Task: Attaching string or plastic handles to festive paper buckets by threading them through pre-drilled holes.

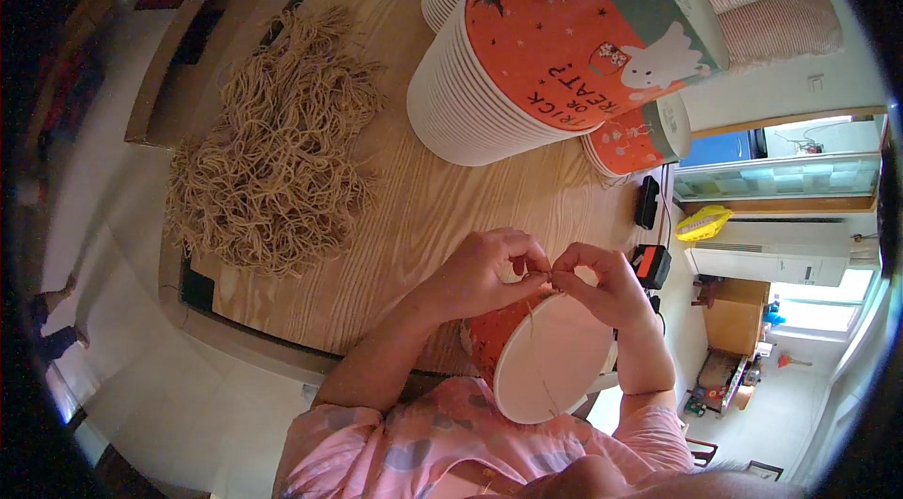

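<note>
An orange paper bucket [480, 348] with a white round end [557, 358] rests against my chest, tilted, its white side turned up and to the right. A thin tan piece of twine [549, 386] hangs across that white end. At the bucket's rim, my left hand [484, 271] and my right hand [607, 287] meet fingertip to fingertip, both closed in a pinch on the twine. The exact shape of the twine between the fingers is too small to tell. Part of the bucket is hidden behind my left forearm.
A large heap of loose tan twine [277, 151] lies on the wooden table [451, 207] to the left. Tall nested stacks of printed paper buckets [555, 57] stand ahead. Beyond my right hand are a black-and-orange box [651, 266] and a small black object [646, 203].
</note>
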### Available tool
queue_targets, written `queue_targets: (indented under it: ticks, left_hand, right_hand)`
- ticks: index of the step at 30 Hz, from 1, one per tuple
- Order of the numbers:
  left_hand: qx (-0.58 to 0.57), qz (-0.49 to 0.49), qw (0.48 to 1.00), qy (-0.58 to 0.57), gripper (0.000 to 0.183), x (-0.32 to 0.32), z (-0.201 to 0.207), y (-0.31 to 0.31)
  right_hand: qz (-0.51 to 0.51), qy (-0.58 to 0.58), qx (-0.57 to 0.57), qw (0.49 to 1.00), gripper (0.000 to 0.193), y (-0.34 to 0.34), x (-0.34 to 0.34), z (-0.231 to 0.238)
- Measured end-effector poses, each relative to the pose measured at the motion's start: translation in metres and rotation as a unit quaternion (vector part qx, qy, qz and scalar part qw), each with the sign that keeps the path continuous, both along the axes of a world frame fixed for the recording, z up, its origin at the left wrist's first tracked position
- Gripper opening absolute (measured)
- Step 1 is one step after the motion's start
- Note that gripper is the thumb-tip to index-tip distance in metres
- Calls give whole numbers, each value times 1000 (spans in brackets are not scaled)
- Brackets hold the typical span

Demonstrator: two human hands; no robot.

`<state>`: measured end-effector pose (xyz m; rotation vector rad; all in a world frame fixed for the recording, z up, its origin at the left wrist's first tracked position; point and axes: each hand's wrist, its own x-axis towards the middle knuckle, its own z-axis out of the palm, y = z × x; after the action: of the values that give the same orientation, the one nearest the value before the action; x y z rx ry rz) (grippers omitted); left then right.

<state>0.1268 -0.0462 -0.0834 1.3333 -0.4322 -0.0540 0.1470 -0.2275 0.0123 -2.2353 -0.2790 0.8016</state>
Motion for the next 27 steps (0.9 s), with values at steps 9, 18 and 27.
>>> queue_targets:
  ticks: [9,18,27]
  left_hand:
    - [10,-25,998,53,13,1,-4,4]
    - [-8,-31,997,74,15,1,-2,9]
    - [14,3,999,30,15,3,-10,12]
  right_hand:
    - [31,-30,27,999,11,10,1,7]
    - [17,-34,8,999,10,8,-2,4]
    - [10,-54,-19,998,8,9,-6,3]
